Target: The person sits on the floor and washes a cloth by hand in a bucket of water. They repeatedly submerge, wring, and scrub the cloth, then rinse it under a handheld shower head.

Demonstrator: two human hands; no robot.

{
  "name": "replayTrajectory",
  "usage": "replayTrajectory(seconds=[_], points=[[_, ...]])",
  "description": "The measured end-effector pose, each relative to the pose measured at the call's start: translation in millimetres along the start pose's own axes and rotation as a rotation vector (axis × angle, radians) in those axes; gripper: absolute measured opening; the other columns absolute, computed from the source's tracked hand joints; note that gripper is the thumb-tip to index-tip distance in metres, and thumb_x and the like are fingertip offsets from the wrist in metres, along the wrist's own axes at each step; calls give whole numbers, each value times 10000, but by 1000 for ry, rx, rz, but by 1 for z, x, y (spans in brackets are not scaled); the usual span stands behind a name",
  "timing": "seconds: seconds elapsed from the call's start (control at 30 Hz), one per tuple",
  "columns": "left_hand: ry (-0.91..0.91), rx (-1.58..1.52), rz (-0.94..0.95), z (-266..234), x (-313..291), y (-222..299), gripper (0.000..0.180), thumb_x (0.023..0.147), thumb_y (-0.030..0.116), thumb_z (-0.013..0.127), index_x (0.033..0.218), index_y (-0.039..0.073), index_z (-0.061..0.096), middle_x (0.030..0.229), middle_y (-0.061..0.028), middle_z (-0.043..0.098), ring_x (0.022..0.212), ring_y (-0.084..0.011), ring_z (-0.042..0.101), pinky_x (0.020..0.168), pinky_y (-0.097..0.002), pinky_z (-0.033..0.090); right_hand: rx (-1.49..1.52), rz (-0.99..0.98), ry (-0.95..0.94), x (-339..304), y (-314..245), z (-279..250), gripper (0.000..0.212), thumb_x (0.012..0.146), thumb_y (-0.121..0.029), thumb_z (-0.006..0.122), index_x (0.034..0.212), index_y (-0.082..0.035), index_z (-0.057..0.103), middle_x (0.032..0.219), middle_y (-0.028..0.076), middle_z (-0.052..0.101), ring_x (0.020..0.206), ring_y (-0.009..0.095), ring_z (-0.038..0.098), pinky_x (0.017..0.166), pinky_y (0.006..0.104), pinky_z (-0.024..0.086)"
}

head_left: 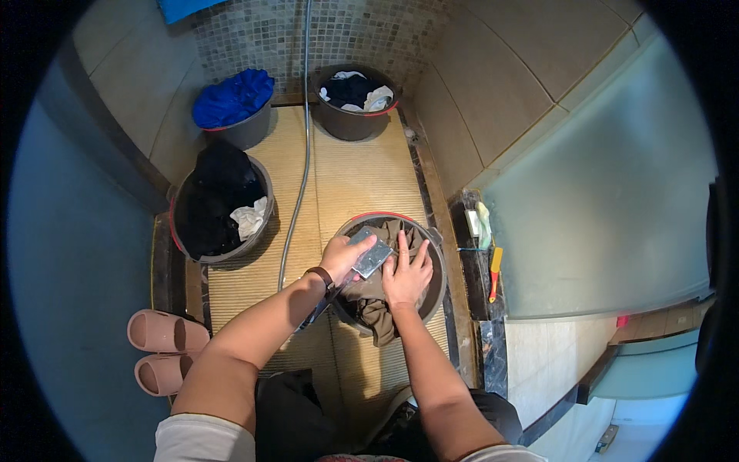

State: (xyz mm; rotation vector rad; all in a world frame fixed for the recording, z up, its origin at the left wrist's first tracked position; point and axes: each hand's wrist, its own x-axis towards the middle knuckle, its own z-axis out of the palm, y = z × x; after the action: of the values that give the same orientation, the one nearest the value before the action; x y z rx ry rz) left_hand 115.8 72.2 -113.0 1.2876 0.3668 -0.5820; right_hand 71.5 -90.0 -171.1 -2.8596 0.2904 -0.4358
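My left hand (344, 259), with a brown band at the wrist, is closed around a square silver handheld shower head (372, 258). Its dark handle slants down behind my wrist. The shower head is over a grey basin (436, 296) with a red mark on its rim. Inside lies a bunched brown garment (375, 290), part of which hangs over the near rim. My right hand (408, 277) rests on this garment with its fingers spread. The palm side is hidden.
A metal hose (306, 146) crosses the ribbed mat (346, 169). Three more basins hold dark and white clothes (223, 204), blue fabric (233, 98) and mixed clothes (354, 91). Pink slippers (165, 339) lie left; a yellow-and-red brush (495, 273) is on the right ledge.
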Motion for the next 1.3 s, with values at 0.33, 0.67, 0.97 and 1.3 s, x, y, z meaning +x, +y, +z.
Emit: replayTrajectory(seconds=[0.33, 0.67, 0.97, 1.3], points=[[98, 234, 106, 13, 7, -14, 469, 854, 387, 743, 814, -58, 600, 596, -79, 616, 385, -129, 548, 325, -271, 406, -37, -135, 9, -3, 2, 1, 736, 820, -347, 522, 1518, -266, 305, 1569, 237, 204, 1312, 444, 333, 1088, 570, 251], [208, 525, 163, 20, -9, 0, 626, 836, 526, 696, 819, -97, 638, 628, -160, 649, 408, -189, 601, 383, -325, 483, -41, -221, -122, -1, 14, -6, 793, 841, -353, 581, 1535, -167, 245, 1578, 256, 130, 1378, 463, 255, 1117, 566, 214], [410, 817, 348, 22, 0, -15, 739, 810, 621, 626, 898, -111, 675, 802, -307, 664, 793, -420, 677, 724, -446, 539, 12, -257, -35, -5, 13, -4, 779, 815, -378, 543, 1523, -173, 290, 1554, 263, 204, 1360, 467, 280, 1108, 570, 214], [419, 778, 326, 20, -2, -16, 709, 811, 587, 637, 907, -114, 671, 806, -312, 664, 803, -421, 680, 736, -449, 542, 44, -249, -7, -5, 12, -2, 766, 797, -367, 539, 1512, -200, 320, 1550, 235, 236, 1356, 456, 293, 1102, 568, 226]])
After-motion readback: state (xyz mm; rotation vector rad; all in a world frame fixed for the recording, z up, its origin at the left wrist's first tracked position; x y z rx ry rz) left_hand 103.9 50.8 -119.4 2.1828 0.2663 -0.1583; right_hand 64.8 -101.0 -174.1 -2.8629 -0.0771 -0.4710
